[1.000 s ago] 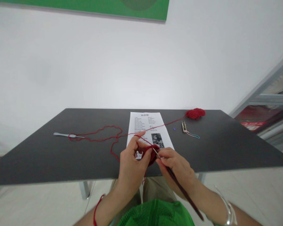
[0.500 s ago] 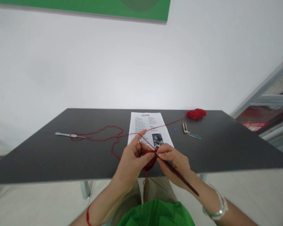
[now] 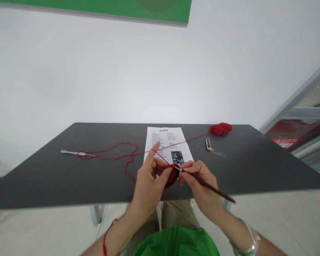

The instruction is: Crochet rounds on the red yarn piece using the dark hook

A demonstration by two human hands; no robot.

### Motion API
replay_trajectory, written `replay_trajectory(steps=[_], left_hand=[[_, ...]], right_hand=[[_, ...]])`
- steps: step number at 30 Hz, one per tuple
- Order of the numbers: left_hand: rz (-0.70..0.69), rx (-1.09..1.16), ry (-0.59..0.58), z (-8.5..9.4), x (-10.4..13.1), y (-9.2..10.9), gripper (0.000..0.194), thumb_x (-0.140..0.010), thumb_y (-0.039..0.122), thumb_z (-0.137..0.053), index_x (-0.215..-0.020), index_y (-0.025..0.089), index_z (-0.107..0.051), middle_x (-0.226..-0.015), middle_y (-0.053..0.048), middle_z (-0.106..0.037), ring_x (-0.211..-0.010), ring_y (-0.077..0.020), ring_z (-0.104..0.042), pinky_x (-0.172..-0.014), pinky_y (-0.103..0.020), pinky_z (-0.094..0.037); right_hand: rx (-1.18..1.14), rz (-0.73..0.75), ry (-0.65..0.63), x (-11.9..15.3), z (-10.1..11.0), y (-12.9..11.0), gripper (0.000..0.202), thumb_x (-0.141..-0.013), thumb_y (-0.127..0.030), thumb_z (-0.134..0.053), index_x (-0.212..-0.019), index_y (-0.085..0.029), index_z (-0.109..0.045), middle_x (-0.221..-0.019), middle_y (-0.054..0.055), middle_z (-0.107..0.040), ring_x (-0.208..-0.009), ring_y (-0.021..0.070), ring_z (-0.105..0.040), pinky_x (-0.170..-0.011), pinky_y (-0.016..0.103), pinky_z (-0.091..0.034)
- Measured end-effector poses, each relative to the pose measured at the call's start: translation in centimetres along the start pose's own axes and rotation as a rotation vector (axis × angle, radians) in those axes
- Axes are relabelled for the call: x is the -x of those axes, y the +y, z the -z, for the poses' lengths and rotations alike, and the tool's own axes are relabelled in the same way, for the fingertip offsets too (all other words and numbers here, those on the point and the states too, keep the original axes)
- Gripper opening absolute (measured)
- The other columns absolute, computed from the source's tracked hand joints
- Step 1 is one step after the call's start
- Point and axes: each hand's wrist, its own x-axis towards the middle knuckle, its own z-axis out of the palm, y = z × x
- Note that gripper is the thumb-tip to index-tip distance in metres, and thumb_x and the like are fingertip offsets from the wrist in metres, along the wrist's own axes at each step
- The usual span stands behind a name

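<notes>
Between thumb and fingers, my left hand (image 3: 149, 179) pinches a small dark red crocheted piece (image 3: 172, 177), its index finger raised with red yarn running over the tip. My right hand (image 3: 204, 186) is closed on a crochet hook with a dark brown handle (image 3: 216, 190); the metal tip touches the upper edge of the red piece. A printed sheet of paper (image 3: 164, 137) lies just beyond both hands, partly covered by the left one. From the left hand, yarn stretches across the sheet towards a red yarn ball (image 3: 220, 129) at the back right.
On the dark table (image 3: 101, 185), a grey-handled hook (image 3: 73, 153) lies at the left with loose red yarn (image 3: 122, 143) looped around it. Small thread snips (image 3: 208, 143) with a cord and a tiny purple ring (image 3: 197, 145) are right of the sheet.
The brown hook has swung to a flatter angle, its handle end further right and up. My right hand has shifted slightly right, and more of the red piece shows.
</notes>
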Motion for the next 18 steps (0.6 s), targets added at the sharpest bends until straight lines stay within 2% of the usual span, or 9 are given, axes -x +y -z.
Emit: replay_trajectory(steps=[2,3,5,7,9,12,14,16,18], left_hand=[[-0.031,-0.031,0.000,0.1,-0.1,0.1,0.069,-0.076,0.013,-0.062,-0.141,0.019,-0.042,-0.069,0.006,-0.058,-0.065,-0.0116,-0.054,-0.068,-0.025,-0.045],[-0.050,-0.051,0.003,0.2,-0.1,0.2,0.067,-0.076,0.013,-0.062,-0.140,0.019,-0.043,-0.069,0.006,-0.058,-0.065,-0.0115,-0.054,-0.068,-0.024,-0.045],[-0.088,-0.105,0.013,0.2,-0.2,0.4,0.064,-0.076,0.011,-0.060,-0.138,0.019,-0.046,-0.069,0.005,-0.059,-0.065,-0.0114,-0.055,-0.068,-0.024,-0.046],[-0.122,-0.171,0.024,0.1,-0.1,0.6,0.061,-0.077,0.009,-0.059,-0.136,0.018,-0.049,-0.068,0.005,-0.061,-0.065,-0.0117,-0.057,-0.068,-0.023,-0.047],[-0.161,-0.237,0.028,0.1,0.0,0.8,0.057,-0.078,0.009,-0.057,-0.135,0.016,-0.051,-0.070,0.003,-0.063,-0.066,-0.0121,-0.059,-0.068,-0.022,-0.047],[-0.214,-0.322,0.013,0.2,0.1,0.9,0.054,-0.080,0.008,-0.054,-0.134,0.014,-0.052,-0.075,0.000,-0.067,-0.069,-0.0126,-0.062,-0.068,-0.022,-0.048],[-0.219,-0.349,0.005,0.2,0.0,1.0,0.053,-0.080,0.008,-0.053,-0.133,0.013,-0.052,-0.075,0.000,-0.067,-0.068,-0.0124,-0.062,-0.068,-0.021,-0.049],[-0.205,-0.357,0.006,0.3,-0.1,1.0,0.053,-0.080,0.006,-0.054,-0.132,0.014,-0.053,-0.073,0.001,-0.067,-0.066,-0.0118,-0.062,-0.066,-0.020,-0.049],[-0.195,-0.370,0.008,0.4,-0.2,1.0,0.053,-0.079,0.005,-0.054,-0.131,0.014,-0.054,-0.072,0.003,-0.066,-0.065,-0.0111,-0.061,-0.064,-0.020,-0.048]], right_hand=[[-0.165,-0.117,0.002,-0.2,0.3,-0.4,0.010,-0.084,-0.015,-0.062,-0.079,-0.022,-0.056,-0.079,-0.002,-0.060,-0.056,0.0100,-0.056,-0.051,0.023,-0.048],[-0.174,-0.133,0.002,-0.3,0.5,-0.7,0.011,-0.083,-0.015,-0.063,-0.078,-0.022,-0.057,-0.078,-0.002,-0.060,-0.055,0.0099,-0.055,-0.051,0.023,-0.047],[-0.069,-0.078,-0.014,-0.4,0.8,-1.1,0.013,-0.082,-0.010,-0.063,-0.077,-0.022,-0.059,-0.079,-0.001,-0.062,-0.059,0.0104,-0.056,-0.054,0.023,-0.046],[0.085,0.039,-0.038,-0.3,0.8,-1.4,0.017,-0.080,-0.005,-0.063,-0.076,-0.022,-0.062,-0.080,0.000,-0.064,-0.067,0.0114,-0.059,-0.060,0.023,-0.047],[0.132,0.064,-0.036,-0.3,0.7,-1.6,0.019,-0.080,-0.004,-0.062,-0.077,-0.022,-0.062,-0.080,0.000,-0.065,-0.068,0.0113,-0.060,-0.062,0.023,-0.047],[-0.016,-0.115,0.003,-0.4,0.4,-1.8,0.015,-0.084,-0.009,-0.058,-0.077,-0.022,-0.057,-0.074,-0.002,-0.061,-0.055,0.0094,-0.054,-0.051,0.021,-0.044],[-0.027,-0.142,-0.003,-0.5,0.4,-1.8,0.015,-0.085,-0.010,-0.056,-0.077,-0.022,-0.054,-0.072,-0.003,-0.058,-0.051,0.0088,-0.052,-0.047,0.021,-0.043],[0.152,0.017,-0.064,-0.6,0.5,-2.0,0.016,-0.085,-0.007,-0.055,-0.080,-0.022,-0.054,-0.076,-0.001,-0.060,-0.058,0.0100,-0.056,-0.052,0.021,-0.045],[0.397,0.271,-0.192,-0.7,0.8,-2.4,0.019,-0.085,-0.002,-0.054,-0.083,-0.021,-0.054,-0.081,0.002,-0.062,-0.069,0.0121,-0.059,-0.060,0.022,-0.048]])
